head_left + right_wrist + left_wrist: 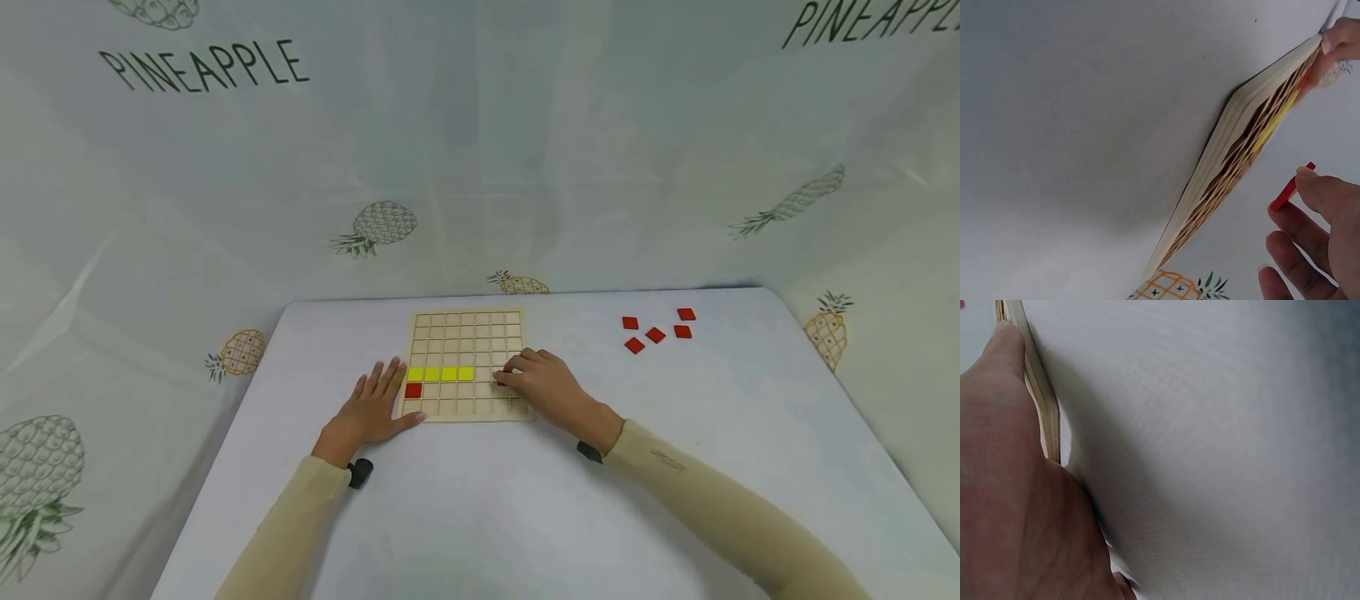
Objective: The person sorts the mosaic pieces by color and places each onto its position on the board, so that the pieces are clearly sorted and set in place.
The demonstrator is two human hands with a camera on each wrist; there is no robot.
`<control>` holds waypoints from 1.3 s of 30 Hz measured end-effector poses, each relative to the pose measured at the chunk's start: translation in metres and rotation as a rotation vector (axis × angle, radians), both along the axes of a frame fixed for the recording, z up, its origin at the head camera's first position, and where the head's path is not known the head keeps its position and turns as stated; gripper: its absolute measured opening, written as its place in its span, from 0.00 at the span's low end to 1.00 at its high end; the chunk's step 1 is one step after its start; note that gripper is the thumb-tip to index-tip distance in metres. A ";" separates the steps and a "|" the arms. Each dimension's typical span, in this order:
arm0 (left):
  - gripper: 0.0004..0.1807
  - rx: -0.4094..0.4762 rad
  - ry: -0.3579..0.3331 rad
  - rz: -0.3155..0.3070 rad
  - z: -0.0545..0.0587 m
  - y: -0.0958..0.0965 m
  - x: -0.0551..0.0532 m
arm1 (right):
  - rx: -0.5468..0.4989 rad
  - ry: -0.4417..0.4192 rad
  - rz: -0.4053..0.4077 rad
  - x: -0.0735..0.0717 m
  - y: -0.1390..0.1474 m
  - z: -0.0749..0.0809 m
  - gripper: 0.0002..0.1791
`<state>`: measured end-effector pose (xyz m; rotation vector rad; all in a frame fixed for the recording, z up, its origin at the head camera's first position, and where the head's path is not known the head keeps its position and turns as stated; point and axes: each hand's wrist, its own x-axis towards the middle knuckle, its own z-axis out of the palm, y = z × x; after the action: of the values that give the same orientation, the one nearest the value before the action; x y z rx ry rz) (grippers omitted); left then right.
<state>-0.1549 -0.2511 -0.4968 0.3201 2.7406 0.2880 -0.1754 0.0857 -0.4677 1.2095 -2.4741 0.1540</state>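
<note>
A pale wooden grid board point(465, 408) lies on the table, with several yellow square tiles point(449, 373) side by side in one row. Below the leftmost yellow tile sits a red tile point(413, 390). The left hand point(371, 408) rests with spread, straight fingers at the board's left edge, its thumb on the lower left corner. Over the board's right part, the right hand point(543, 383) pinches a red square tile point(1291, 187) between thumb and index finger; the other fingers are loosely bent. The left wrist view shows the thumb point(1007, 353) against the board's side.
Several loose red tiles point(656, 335) lie scattered on the white table point(480, 517), to the right of the board. Behind the table hangs a pale curtain point(480, 167) printed with pineapples. A dark wrist strap piece point(361, 472) shows at the left sleeve.
</note>
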 end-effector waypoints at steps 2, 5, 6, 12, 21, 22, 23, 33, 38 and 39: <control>0.59 0.008 0.005 -0.002 -0.003 -0.001 -0.001 | -0.018 -0.007 0.014 -0.002 -0.005 -0.002 0.14; 0.59 0.017 0.025 -0.010 -0.008 -0.002 -0.003 | -0.053 -0.026 0.030 -0.004 -0.011 -0.004 0.14; 0.60 0.011 0.030 -0.014 -0.011 -0.003 -0.004 | -0.060 -0.037 0.033 -0.005 -0.013 -0.004 0.14; 0.60 0.008 0.049 -0.017 -0.015 -0.003 -0.007 | -0.053 -0.101 0.031 -0.010 -0.029 -0.007 0.13; 0.60 -0.020 0.032 -0.015 -0.011 -0.002 -0.006 | 0.028 -0.119 0.024 -0.015 -0.059 -0.011 0.12; 0.60 -0.021 0.035 -0.017 -0.012 -0.002 -0.007 | 0.040 -0.124 0.024 -0.015 -0.063 -0.010 0.12; 0.60 -0.024 0.035 -0.017 -0.013 -0.003 -0.007 | 0.050 -0.125 0.025 -0.014 -0.067 -0.010 0.12; 0.59 -0.013 0.031 -0.017 -0.006 -0.001 -0.002 | 0.148 -0.121 0.017 -0.012 -0.102 -0.010 0.13; 0.58 -0.016 0.030 -0.021 0.001 0.002 0.002 | 0.185 -0.132 0.001 -0.011 -0.115 -0.010 0.13; 0.58 -0.013 0.026 -0.019 0.004 0.003 0.002 | 0.187 -0.134 -0.002 -0.011 -0.117 -0.010 0.12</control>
<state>-0.1525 -0.2485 -0.4925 0.3486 2.7618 0.2624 -0.1865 -0.0312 -0.4779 1.3105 -2.6549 0.0029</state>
